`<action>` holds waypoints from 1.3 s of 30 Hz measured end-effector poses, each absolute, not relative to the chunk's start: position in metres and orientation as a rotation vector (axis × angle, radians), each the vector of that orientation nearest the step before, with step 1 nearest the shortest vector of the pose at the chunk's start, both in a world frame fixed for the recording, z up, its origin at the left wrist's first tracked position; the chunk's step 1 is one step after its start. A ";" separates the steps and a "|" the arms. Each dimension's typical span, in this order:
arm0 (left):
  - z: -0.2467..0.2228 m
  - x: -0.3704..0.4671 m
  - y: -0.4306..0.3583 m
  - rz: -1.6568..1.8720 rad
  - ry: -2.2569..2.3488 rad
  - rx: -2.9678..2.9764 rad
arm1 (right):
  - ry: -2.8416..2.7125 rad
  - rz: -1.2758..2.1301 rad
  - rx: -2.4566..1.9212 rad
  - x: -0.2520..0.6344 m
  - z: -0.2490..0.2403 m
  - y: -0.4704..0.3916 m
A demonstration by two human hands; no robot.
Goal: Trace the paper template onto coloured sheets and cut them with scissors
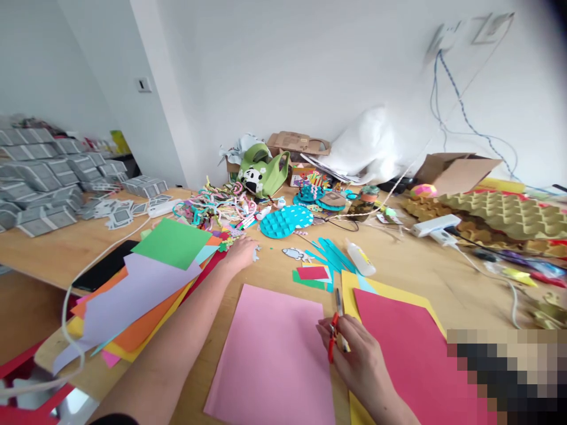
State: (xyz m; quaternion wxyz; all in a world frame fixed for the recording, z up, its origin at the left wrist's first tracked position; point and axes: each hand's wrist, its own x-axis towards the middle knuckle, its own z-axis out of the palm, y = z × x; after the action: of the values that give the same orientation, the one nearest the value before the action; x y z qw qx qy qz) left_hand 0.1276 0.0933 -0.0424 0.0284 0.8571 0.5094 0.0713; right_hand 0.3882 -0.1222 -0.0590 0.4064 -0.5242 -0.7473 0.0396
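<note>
My right hand [361, 351] is closed around red-handled scissors [333, 330], over the right edge of a pink paper sheet [277, 354]. A slim grey length sticks out past the fingers, away from me. My left hand [239, 254] reaches forward beyond the pink sheet, fingers bent down. A small grey-white paper cut-out [256, 253] shows at its fingertips; the fingers partly hide it. A paper fish [296, 254] lies to the right of that hand. Crimson paper [407, 354] lies on a yellow sheet [349, 289] beside my right hand.
Coloured sheets [142, 295] and a black phone [104, 265] lie left. Blue strips [332, 257], a glue bottle [360, 258] and paper scraps [312, 273] lie ahead. Craft pieces, a green panda bag [266, 171], a power strip [436, 227] and egg trays [500, 212] sit farther back.
</note>
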 end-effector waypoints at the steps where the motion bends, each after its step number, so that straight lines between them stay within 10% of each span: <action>1: -0.042 0.126 0.094 0.222 1.575 2.645 | -1.885 0.105 -1.322 0.388 -0.060 -0.122; 17: -0.032 0.103 0.099 0.376 1.542 2.419 | -1.812 0.176 -1.279 0.384 -0.060 -0.125; 28: -0.013 0.166 -0.032 1.095 0.785 2.583 | -1.160 1.009 -1.442 0.378 -0.029 -0.125; 39: -0.025 0.188 -0.068 1.062 0.524 2.954 | -1.009 1.087 -1.354 0.378 -0.026 -0.122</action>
State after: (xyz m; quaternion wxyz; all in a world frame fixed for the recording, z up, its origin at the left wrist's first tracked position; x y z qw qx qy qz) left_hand 0.1877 -0.0680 -0.0250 -0.0203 0.9280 0.1647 0.3336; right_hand 0.3775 -0.1222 -0.0255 0.5369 -0.5687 -0.4239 0.4567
